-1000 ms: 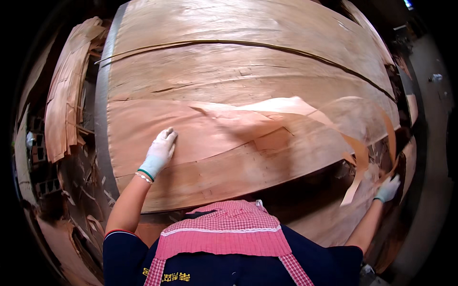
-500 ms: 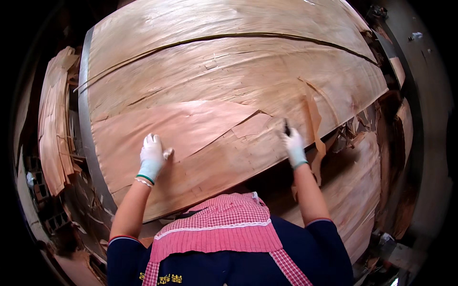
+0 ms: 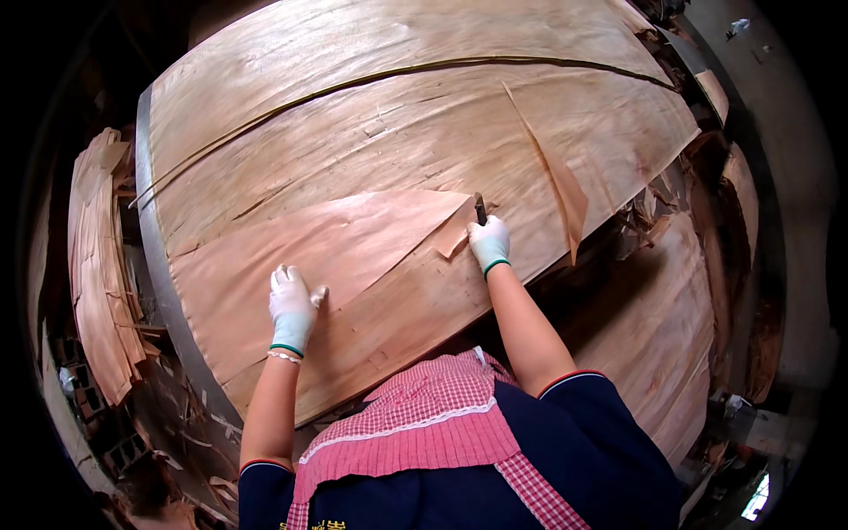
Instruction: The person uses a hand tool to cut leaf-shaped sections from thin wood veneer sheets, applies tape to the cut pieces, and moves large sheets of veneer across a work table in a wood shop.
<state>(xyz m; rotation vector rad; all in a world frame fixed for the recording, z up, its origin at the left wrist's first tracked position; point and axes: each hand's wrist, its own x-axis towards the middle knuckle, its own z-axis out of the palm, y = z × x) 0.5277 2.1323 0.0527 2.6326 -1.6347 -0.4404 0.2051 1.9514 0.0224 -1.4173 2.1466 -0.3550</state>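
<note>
A pinkish wood veneer sheet [image 3: 362,225] with a pointed right end lies over the paler veneer stack [image 3: 424,132]. My left hand [image 3: 293,305], in a white glove, rests flat on the pinkish sheet near its lower edge, fingers stretched and thumb apart. In my gloved right hand [image 3: 490,242] is a short dark knife-like tool [image 3: 480,209], its end pointing away from me. A small loose veneer piece [image 3: 453,231] sits just left of that hand, at the pinkish sheet's tip. Farther right, a narrow veneer strip [image 3: 562,190] lies slantwise on the stack.
A long dark split [image 3: 424,64] crosses the far part of the stack. Layered veneer scraps [image 3: 104,274] stand at the left, past a grey metal edge [image 3: 150,203]. Torn pieces [image 3: 638,215] hang off the right edge, above another veneer surface [image 3: 649,353].
My right hand has moved left with the tool, to the small piece by the sheet's tip. The narrow strip, formerly hanging over the near edge, lies farther onto the stack. My left hand stays on the sheet.
</note>
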